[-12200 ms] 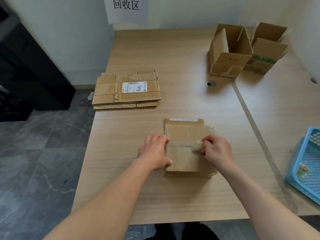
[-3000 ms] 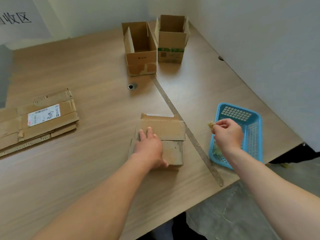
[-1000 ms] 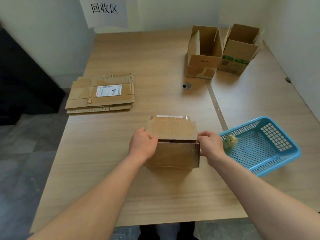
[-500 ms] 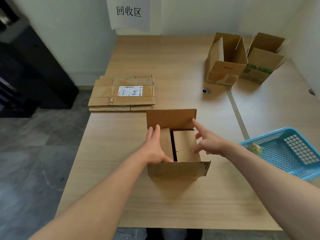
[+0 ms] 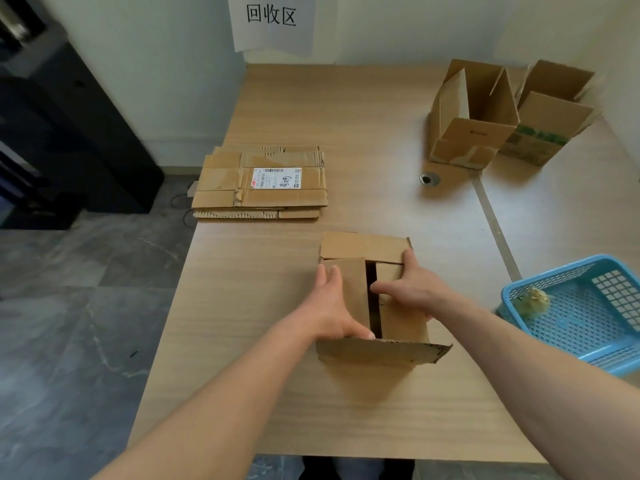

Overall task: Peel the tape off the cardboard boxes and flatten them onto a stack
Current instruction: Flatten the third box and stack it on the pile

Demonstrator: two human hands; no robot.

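Bare desk (image 5: 363, 133) is stretching open from the near box (image 5: 381, 353) toward 12 o'clock. A flat cardboard stack (image 5: 259, 183) is sitting at 11, two open boxes (image 5: 474, 133) are standing at 1, and a basket (image 5: 550, 274) is crowding 3.

Office-type room, recycling corner: printed wall sign (image 5: 271, 15) "回收区" above far edge of table (image 5: 346, 109); cable grommet (image 5: 429, 179) in tabletop; grey tiled floor (image 5: 69, 306); flattened cardboard stack (image 5: 259, 181) at left edge.
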